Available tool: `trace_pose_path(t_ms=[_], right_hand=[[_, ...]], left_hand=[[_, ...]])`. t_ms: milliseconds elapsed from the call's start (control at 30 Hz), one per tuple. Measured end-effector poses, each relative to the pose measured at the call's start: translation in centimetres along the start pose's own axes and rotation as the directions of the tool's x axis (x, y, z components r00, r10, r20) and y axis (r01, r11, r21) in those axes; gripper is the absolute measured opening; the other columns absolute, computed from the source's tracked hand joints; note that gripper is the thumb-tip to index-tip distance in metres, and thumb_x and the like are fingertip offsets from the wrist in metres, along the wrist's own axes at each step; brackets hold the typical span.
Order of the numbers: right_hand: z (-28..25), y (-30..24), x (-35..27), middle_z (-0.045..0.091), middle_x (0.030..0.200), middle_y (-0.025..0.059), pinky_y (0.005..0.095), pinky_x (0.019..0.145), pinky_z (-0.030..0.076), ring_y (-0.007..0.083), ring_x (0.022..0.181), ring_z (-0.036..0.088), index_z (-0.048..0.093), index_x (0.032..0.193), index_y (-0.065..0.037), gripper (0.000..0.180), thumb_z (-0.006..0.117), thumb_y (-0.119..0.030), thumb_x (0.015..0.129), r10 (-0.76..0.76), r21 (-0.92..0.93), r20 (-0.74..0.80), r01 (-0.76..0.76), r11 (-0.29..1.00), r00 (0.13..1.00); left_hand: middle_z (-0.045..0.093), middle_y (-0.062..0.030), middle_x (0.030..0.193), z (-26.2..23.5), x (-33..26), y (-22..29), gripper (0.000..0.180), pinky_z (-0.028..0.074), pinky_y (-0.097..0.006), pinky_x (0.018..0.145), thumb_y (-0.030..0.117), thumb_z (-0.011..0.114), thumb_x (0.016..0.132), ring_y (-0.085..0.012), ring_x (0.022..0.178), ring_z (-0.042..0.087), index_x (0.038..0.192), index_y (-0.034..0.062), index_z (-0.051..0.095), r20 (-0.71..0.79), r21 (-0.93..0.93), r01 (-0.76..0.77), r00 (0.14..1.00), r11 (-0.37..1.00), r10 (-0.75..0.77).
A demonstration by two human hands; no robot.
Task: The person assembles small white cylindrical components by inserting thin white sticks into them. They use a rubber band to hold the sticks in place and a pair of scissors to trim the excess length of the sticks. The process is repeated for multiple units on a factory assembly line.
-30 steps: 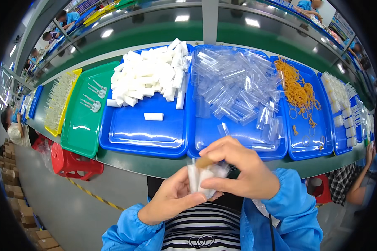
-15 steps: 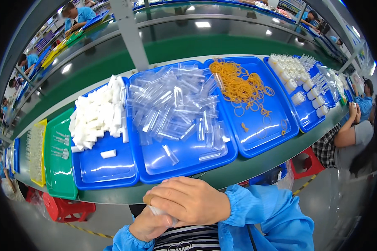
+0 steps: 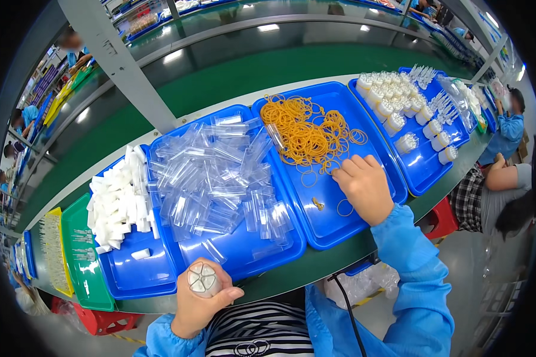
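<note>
My left hand (image 3: 199, 300) is wrapped round an upright bundle of tubes (image 3: 203, 279). The bundle's round top shows several whitish wedge-like ends packed together; its lower part is hidden by the fingers. Over the middle-right blue tray (image 3: 363, 223), my right hand (image 3: 365, 187) reaches down with bent fingers drawn together. Its fingertips are at the near edge of a heap of orange rubber bands (image 3: 304, 134); what they pinch, if anything, is hidden. A few loose bands lie apart from the heap, one of them just below the right hand.
A blue tray of clear plastic tubes (image 3: 214, 178) lies left of the bands, then white foam-like cylinders (image 3: 122, 196), a green tray (image 3: 86, 279) and a yellow tray (image 3: 56, 256). Finished-looking white bundles (image 3: 393, 95) fill the right tray. A grey post (image 3: 113, 59) rises behind; a co-worker (image 3: 506, 131) sits right.
My hands have parted. The right hand left the bundle and moved up and right to the rubber bands; the left hand keeps the bundle, now uncovered. The view has shifted.
</note>
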State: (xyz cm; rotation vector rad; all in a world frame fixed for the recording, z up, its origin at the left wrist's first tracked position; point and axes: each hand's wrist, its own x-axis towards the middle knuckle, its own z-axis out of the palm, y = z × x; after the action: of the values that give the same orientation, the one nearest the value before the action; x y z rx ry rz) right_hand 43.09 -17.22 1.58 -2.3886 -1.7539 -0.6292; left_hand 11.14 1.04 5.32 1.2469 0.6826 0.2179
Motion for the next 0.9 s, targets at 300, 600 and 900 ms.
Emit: trace_pose_path(t_ms=[300,600,900], right_hand=[[-3.5,-4.4,2.6,0.061,0.084,0.0129,0.0385,0.069,0.049,0.0299,0.079,0.061,0.062,0.090,-0.002,0.003,0.065,-0.002,0.088,0.388,0.727,0.090,-0.327,0.604,0.917],[-7.1,-13.0,3.7,0.060,0.090,0.0094,0.0359,0.079,0.043,0.0247,0.084,0.058,0.058,0.092,-0.005,0.008,0.061,-0.001,0.086,-0.053,0.696,0.275,-0.236,-0.678,0.960],[-7.0,-16.2,6.8,0.063,0.087,0.0027,0.0327,0.077,0.040,0.0208,0.083,0.058,0.060,0.090,-0.008,0.014,0.066,-0.001,0.080,0.023,0.906,0.076,-0.078,0.415,0.997]], left_hand=[[0.071,-0.0116,0.092,2.2,2.3,-0.2,0.023,0.056,-0.028,0.076,-0.002,0.082,0.077,-0.0148,0.083,0.068,0.087,0.0009,0.062,-0.093,0.054,-0.220,0.970,0.974,0.224],[0.072,-0.0150,0.094,1.1,3.2,0.1,0.021,0.057,-0.031,0.081,-0.006,0.074,0.083,-0.0204,0.091,0.070,0.093,0.0006,0.056,-0.161,-0.007,-0.269,0.951,0.963,0.265],[0.070,-0.0096,0.089,-0.7,1.8,0.4,0.019,0.054,-0.027,0.076,0.000,0.078,0.082,-0.0134,0.084,0.067,0.090,0.0034,0.061,-0.190,-0.107,-0.213,0.963,0.971,0.190]])
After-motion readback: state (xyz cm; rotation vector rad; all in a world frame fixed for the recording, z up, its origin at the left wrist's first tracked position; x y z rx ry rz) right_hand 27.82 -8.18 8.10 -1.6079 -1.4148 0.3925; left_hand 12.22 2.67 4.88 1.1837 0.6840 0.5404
